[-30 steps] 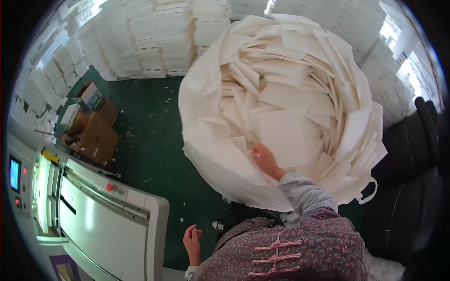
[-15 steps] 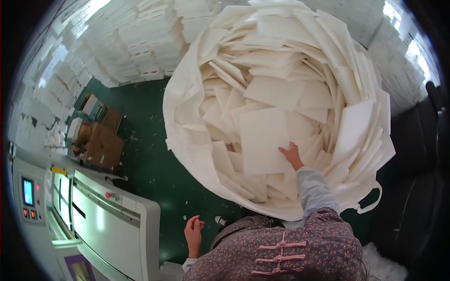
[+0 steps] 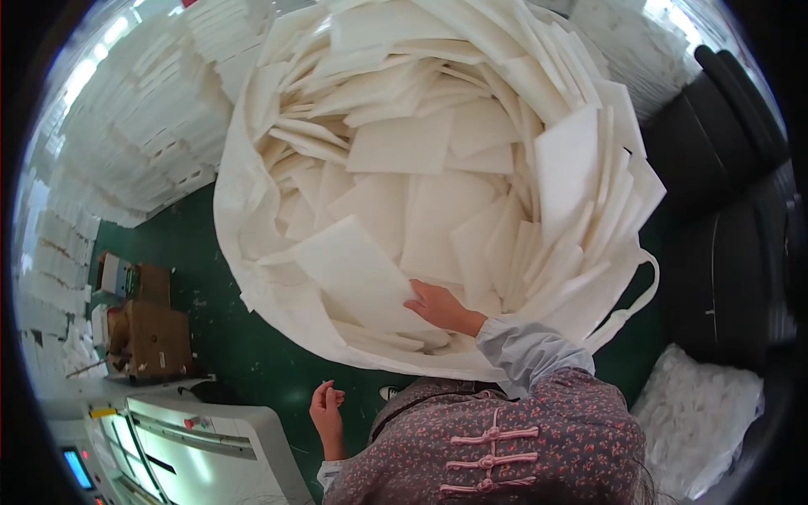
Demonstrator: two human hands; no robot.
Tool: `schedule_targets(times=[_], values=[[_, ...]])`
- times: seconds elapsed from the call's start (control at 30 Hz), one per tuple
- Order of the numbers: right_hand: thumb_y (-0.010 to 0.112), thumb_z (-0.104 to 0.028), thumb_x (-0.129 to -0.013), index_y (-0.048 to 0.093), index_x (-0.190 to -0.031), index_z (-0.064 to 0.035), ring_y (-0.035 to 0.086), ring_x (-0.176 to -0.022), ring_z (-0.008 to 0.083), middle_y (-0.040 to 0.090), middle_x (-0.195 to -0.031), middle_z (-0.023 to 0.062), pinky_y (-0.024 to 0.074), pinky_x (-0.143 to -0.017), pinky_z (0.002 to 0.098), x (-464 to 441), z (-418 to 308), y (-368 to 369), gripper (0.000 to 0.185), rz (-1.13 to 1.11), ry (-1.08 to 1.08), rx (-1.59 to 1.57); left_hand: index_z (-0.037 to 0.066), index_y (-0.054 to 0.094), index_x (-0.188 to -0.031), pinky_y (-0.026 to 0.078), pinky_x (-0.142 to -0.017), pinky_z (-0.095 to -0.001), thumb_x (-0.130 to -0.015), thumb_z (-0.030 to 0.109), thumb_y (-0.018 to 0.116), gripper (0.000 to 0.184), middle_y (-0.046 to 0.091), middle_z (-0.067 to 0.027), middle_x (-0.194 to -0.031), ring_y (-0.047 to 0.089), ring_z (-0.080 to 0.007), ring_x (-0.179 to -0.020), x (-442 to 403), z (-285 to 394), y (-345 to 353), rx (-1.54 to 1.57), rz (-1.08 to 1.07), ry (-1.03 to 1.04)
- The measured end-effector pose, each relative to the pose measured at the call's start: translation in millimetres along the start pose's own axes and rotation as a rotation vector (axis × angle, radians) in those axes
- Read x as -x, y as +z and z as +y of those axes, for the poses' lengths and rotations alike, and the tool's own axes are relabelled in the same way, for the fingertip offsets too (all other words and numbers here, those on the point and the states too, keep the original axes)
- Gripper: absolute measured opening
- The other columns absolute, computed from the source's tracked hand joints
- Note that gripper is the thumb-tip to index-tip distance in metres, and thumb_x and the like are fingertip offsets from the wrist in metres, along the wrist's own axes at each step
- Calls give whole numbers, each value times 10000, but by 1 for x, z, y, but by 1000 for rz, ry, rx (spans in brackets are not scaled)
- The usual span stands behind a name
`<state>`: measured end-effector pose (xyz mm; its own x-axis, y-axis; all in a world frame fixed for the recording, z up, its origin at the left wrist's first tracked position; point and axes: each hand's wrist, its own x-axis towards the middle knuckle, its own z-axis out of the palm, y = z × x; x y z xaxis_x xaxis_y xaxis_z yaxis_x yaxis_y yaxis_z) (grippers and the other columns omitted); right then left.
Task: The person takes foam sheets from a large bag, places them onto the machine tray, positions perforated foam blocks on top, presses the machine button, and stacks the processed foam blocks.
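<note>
My right hand (image 3: 442,305) grips the right edge of a flat white foam sheet (image 3: 353,269), thumb and fingers closed on it. This sheet lies tilted over other sheets inside a big white fabric bulk bag (image 3: 238,244). Loose white foam sheets (image 3: 400,145) fill the bag, several standing on edge along its right side. Low on the left, outside the bag, my left hand (image 3: 327,412) hangs above the green floor with its fingers loosely curled in. Nothing shows in it.
Stacked white foam pieces (image 3: 151,126) rise at the back left. Cardboard boxes (image 3: 151,337) stand on the floor at left, behind a white machine (image 3: 210,454). On the right are large black rolls (image 3: 715,168) and a clear plastic bag (image 3: 699,412). A strap loop (image 3: 627,316) hangs off the bulk bag.
My right hand has moved left and nearer to me, taking hold of the sheet, which has turned and shifted toward the bag's near left side. The view has shifted right.
</note>
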<state>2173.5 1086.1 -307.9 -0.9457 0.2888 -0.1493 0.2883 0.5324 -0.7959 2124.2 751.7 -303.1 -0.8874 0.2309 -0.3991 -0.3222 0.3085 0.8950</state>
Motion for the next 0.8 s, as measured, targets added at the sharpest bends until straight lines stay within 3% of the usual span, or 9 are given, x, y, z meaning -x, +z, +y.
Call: schedule_targets(times=[0.1, 0.2, 0.27, 0.37, 0.43, 0.5, 0.6, 0.77, 0.8], values=[[514, -238, -863, 441, -1184, 13, 560, -909, 341, 572, -1047, 198, 426, -818, 375, 3, -12, -18, 414, -111, 128, -41, 2, 577, -1054, 446, -651, -209, -891, 114, 484, 219, 616, -69, -778, 552, -121, -681, -11, 3, 0, -8, -25, 9], [537, -288, -855, 383, -1255, 34, 527, -1006, 335, 532, -1135, 194, 399, -896, 376, 16, 38, -23, 536, -40, 99, -70, 0, 577, -1043, 446, -653, -210, -891, 116, 485, 212, 616, -70, -780, 551, -123, -682, -21, 3, 0, -15, -63, 12], [600, -361, -805, 308, -1318, 35, 467, -1121, 338, 473, -1232, 199, 362, -960, 372, 32, 82, -35, 712, 48, 66, 96, -1, 577, -1035, 446, -655, -212, -891, 117, 486, 208, 615, -71, -781, 550, -124, -682, -28, 3, 2, -13, -81, 14], [749, -355, -627, 324, -1308, 14, 409, -1178, 348, 430, -1278, 201, 338, -986, 396, 69, 76, -99, 883, -82, 135, 557, -4, 577, -1011, 445, -655, -215, -890, 121, 490, 194, 615, -72, -781, 548, -124, -681, -38, 6, 7, -18, -84, 13], [775, -337, -604, 292, -1338, -1, 328, -1268, 313, 366, -1345, 179, 287, -1026, 395, 97, 59, -127, 941, -251, 239, 895, -6, 577, -990, 445, -656, -217, -889, 124, 494, 184, 614, -72, -781, 545, -124, -680, -42, 7, 11, -20, -81, 12], [715, -282, -677, 289, -1350, -37, 249, -1323, 300, 310, -1393, 181, 217, -1060, 448, 116, 58, -137, 832, -499, 311, 1260, -8, 576, -982, 444, -656, -219, -889, 125, 496, 181, 613, -73, -782, 544, -124, -680, -46, 6, 14, -22, -116, 11], [608, -216, -762, 287, -1359, -70, 207, -1343, 293, 263, -1427, 182, 177, -1073, 466, 140, 153, -141, 693, -297, 221, 1461, -13, 572, -956, 443, -655, -224, -888, 130, 502, 173, 611, -76, -782, 543, -124, -681, -53, 6, 20, -42, -175, 39], [439, -203, -862, 309, -1358, -128, 182, -1345, 289, 240, -1445, 162, 183, -1060, 458, 103, 176, -180, 518, -372, 103, 1621, -23, 569, -956, 442, -655, -225, -889, 137, 504, 185, 608, -78, -778, 542, -127, -678, -53, 7, 20, -35, -155, 36], [471, -195, -833, 350, -1329, -96, 222, -1328, 293, 278, -1421, 175, 200, -1051, 452, 97, 191, -180, 520, -289, 57, 1548, -23, 568, -963, 445, -652, -227, -889, 140, 500, 191, 606, -78, -776, 541, -129, -677, -52, 9, 18, -51, -134, 25]])
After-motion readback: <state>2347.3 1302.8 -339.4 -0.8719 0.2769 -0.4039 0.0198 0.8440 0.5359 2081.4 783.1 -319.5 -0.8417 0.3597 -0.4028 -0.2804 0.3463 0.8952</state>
